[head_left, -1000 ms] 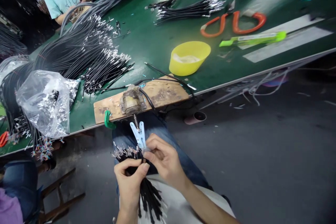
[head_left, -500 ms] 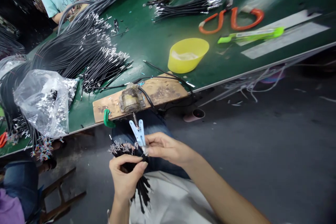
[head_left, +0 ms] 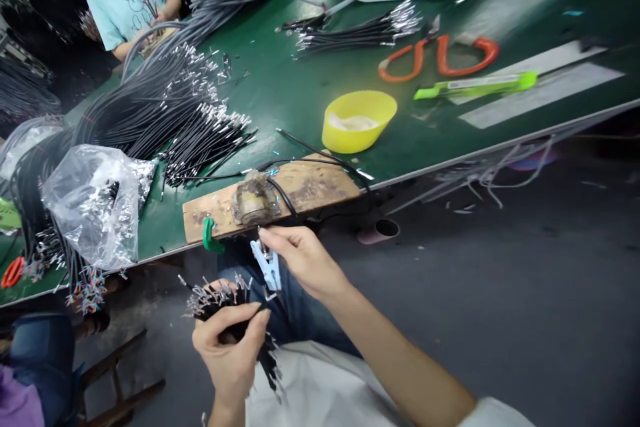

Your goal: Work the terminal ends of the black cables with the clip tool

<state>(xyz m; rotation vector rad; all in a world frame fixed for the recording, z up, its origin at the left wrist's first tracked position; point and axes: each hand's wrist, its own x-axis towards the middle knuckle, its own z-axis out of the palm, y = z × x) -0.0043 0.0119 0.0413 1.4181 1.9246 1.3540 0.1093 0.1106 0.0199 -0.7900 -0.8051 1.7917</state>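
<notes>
My left hand (head_left: 227, 347) is closed round a bundle of short black wires (head_left: 220, 297) with metal terminals, held low over my lap. My right hand (head_left: 300, 257) is up at the table's front edge, fingertips pinched just under the metal fixture (head_left: 255, 200) on a wooden board (head_left: 315, 183). What the fingertips pinch is too small to make out. A light blue clip (head_left: 267, 267) hangs just below that hand, between it and the bundle.
A green clamp (head_left: 210, 237) holds the board to the green table (head_left: 280, 80). On the table lie a yellow bowl (head_left: 357, 120), orange-handled cutters (head_left: 435, 57), a green knife (head_left: 475, 83), heaps of black wires (head_left: 160, 107) and a plastic bag (head_left: 95, 210). Another person in a teal shirt (head_left: 127, 0) works at the far left.
My right hand has left the bundle and risen to the fixture on the board. My left hand with the bundle has dropped slightly left and down.
</notes>
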